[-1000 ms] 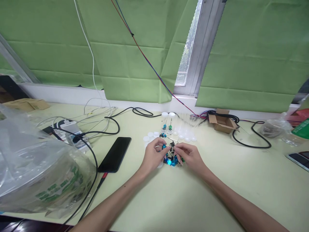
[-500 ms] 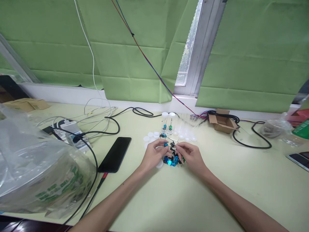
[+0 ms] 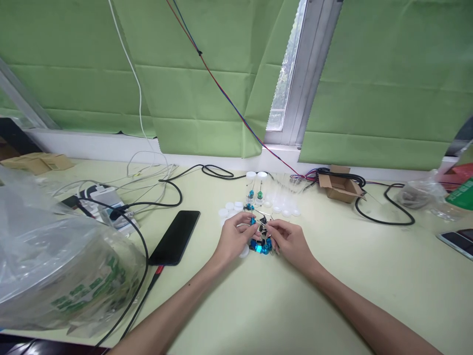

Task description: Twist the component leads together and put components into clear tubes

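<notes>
1. The left hand (image 3: 233, 237) is over the table (image 3: 229, 305), its thumb and fingers closed on a small blue piece (image 3: 253, 221) with a thin rod rising from it.
2. The right hand (image 3: 291, 237) is just beside it, thumb and forefinger brought close together at the tips; whether they are clamped on something is too small to tell.
3. The blue piece is between the left fingertips, near the middle of the table, with the right fingertips close by on its right.
4. Below and between the hands is a cluster of small blue and black parts (image 3: 265, 247), one spot of it bright blue.
5. Beyond the fingers, another blue piece (image 3: 251, 194) and a green piece (image 3: 260, 195) are side by side, each with a thin rod, below two round white tops (image 3: 262, 175).
6. Round white caps (image 3: 229, 206) are grouped to the left of these, and see-through containers with white ends (image 3: 286, 213) are on the right.
7. A black phone (image 3: 175, 237) lies left of the left hand, a cable with a red tip (image 3: 159, 269) at its near end.
8. Farther left is a large clear plastic bag (image 3: 40, 266); at the back right, an open cardboard box (image 3: 342, 189) is beside coiled black cable (image 3: 386, 197).
</notes>
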`<state>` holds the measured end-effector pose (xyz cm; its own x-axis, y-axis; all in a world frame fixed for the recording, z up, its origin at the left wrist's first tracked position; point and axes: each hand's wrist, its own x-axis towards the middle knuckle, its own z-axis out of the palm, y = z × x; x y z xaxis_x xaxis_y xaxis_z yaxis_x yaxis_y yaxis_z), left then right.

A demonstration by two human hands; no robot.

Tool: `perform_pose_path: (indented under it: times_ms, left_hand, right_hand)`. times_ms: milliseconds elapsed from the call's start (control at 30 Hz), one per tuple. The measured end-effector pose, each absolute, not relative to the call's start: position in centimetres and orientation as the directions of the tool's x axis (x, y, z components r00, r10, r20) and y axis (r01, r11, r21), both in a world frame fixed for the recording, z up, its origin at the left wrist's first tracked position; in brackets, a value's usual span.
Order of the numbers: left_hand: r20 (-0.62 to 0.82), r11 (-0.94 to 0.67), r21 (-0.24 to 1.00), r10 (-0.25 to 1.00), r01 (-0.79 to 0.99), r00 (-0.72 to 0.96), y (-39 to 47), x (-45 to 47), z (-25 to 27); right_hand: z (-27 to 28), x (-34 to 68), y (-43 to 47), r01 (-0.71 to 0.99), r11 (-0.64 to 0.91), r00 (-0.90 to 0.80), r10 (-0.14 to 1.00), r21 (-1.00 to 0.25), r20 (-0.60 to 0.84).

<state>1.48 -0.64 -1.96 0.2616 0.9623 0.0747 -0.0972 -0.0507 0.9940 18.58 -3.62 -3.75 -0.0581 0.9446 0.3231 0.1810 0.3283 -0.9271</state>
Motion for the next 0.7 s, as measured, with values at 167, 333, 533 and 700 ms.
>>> perform_pose_path:
  times_ms: [167, 333, 533, 700]
  left_hand:
    - [0.084, -0.068, 0.995, 0.962, -0.071, 0.258, -0.54, 1.30, -2.08]
    - [0.073, -0.057, 0.996, 0.961, -0.067, 0.267, -0.68, 1.34, -1.96]
    - [0.085, -0.078, 0.996, 0.960, -0.037, 0.268, -0.75, 1.50, -1.94]
    - [0.093, -0.091, 0.996, 0.961, -0.019, 0.259, -0.82, 1.55, -1.91]
  right_hand:
    - [-3.48, 18.40, -3.77, 0.216, 0.356, -0.064, 0.934, -0.909, 0.350]
    - [-3.43, 18.39, -3.82, 0.244, 0.378, -0.065, 0.925, -0.893, 0.373]
    - [-3.59, 18.37, -4.00, 0.261, 0.385, -0.063, 0.922, -0.885, 0.382]
    - [-3.43, 18.39, -3.97, 0.264, 0.385, -0.063, 0.922, -0.884, 0.382]
